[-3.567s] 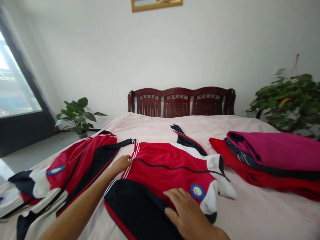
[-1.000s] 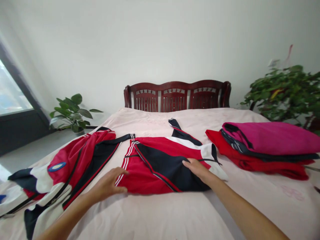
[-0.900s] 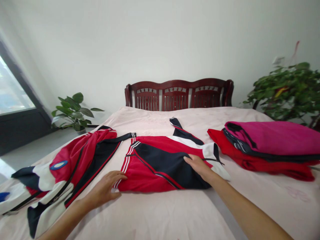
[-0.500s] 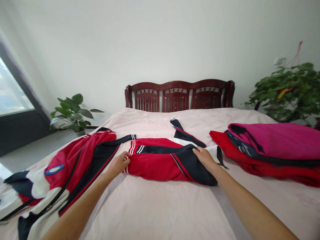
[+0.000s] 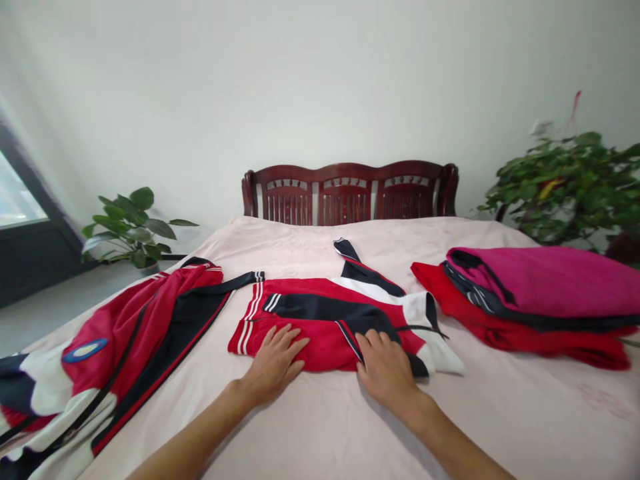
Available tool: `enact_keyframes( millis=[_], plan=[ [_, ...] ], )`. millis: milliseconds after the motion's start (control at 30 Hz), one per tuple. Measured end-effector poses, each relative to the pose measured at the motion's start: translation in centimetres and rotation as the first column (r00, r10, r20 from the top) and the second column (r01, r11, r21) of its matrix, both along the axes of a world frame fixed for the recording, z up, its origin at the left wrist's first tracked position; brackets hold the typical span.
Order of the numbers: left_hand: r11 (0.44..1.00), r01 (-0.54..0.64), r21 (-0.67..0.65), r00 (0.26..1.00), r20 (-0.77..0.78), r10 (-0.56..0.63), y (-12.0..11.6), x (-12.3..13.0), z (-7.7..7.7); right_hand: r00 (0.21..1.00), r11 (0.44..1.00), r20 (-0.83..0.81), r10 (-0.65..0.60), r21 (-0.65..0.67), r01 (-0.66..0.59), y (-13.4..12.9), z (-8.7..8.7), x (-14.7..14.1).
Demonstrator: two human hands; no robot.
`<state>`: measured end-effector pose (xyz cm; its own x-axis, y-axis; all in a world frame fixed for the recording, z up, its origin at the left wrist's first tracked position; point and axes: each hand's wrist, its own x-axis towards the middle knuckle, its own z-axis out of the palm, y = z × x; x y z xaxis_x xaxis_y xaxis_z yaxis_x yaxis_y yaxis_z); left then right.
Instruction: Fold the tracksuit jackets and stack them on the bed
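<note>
A red, navy and white jacket (image 5: 320,287) with white-striped bands lies on the bed in front of me. Its near side is folded inward, and one navy sleeve lies across the red body. The other sleeve stretches away toward the headboard. My left hand (image 5: 275,363) rests on the red near part with its fingers spread. On the navy shoulder area, my right hand (image 5: 385,367) lies palm down, fingers extended and slightly bent. Neither hand grips the cloth.
A second, crumpled red, navy and white jacket (image 5: 145,333) lies at the left. Folded clothes, magenta (image 5: 545,280) over navy and red, are stacked at the right. Behind the pink bedsheet (image 5: 310,433) stands a dark wooden headboard (image 5: 345,193). Potted plants (image 5: 135,227) flank the bed.
My left hand has let go of the striped hem and moved right onto the red cloth. My right hand has released the navy shoulder and shifted left and nearer. The near fold now lies flatter.
</note>
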<state>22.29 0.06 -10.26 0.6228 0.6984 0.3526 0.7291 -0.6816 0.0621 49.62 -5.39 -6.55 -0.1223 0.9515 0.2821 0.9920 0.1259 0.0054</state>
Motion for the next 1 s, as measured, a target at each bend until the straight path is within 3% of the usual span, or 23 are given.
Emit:
enact_keyframes(
  millis=[100,200,300,400,433,500,600,667,767,867,933,1000],
  plan=[
    [0.996,-0.091,-0.014,0.994,-0.067,0.09,0.4,-0.2,-1.2,0.998,0.997,-0.032,-0.062,-0.042,0.061,0.4,0.2,1.8],
    [0.99,-0.139,0.025,0.986,-0.083,0.141,0.8,-1.3,-1.2,0.944,0.985,-0.29,-0.157,0.02,0.17,1.1,1.8,4.9],
    [0.981,-0.169,0.099,0.982,-0.069,0.176,0.7,-2.7,-0.9,0.762,0.964,-0.639,-0.107,0.121,0.236,1.7,2.8,7.3],
    [0.969,-0.214,0.126,0.973,-0.055,0.222,0.8,-4.6,-0.6,0.487,0.958,-0.873,0.008,0.146,0.246,2.5,2.0,8.4],
    [0.967,-0.23,0.11,0.97,-0.052,0.237,1.0,-5.3,-0.5,0.416,0.959,-0.909,-0.02,0.101,0.266,2.7,1.4,8.5],
    [0.968,-0.244,0.053,0.968,-0.047,0.247,1.4,-6.6,-0.2,0.347,0.946,-0.925,-0.154,-0.037,0.322,2.9,0.1,8.3],
    [0.976,-0.216,-0.011,0.976,-0.027,0.216,1.8,-8.3,0.6,0.352,0.935,-0.905,-0.237,-0.113,0.337,2.4,-1.7,8.0],
    [0.973,-0.229,-0.035,0.973,-0.037,0.228,1.8,-8.8,1.5,0.35,0.958,-0.923,-0.158,-0.056,0.282,1.7,-2.4,8.0],
    [0.932,-0.344,-0.11,0.935,-0.132,0.33,1.4,-8.3,3.1,0.326,0.979,-0.943,-0.067,0.0,0.202,0.8,-2.8,8.4],
    [0.921,-0.367,-0.132,0.927,-0.131,0.351,1.2,-5.7,4.6,0.323,0.98,-0.945,-0.045,0.02,0.196,0.3,-2.2,8.3],
    [0.961,-0.257,-0.105,0.966,-0.027,0.256,1.4,-2.8,5.0,0.39,0.976,-0.92,-0.043,0.045,0.212,0.0,-1.6,7.4],
    [0.985,-0.156,-0.077,0.985,0.061,0.161,1.7,0.6,4.3,0.497,0.973,-0.867,-0.029,0.09,0.214,-0.4,-0.8,6.2]
  ],
)
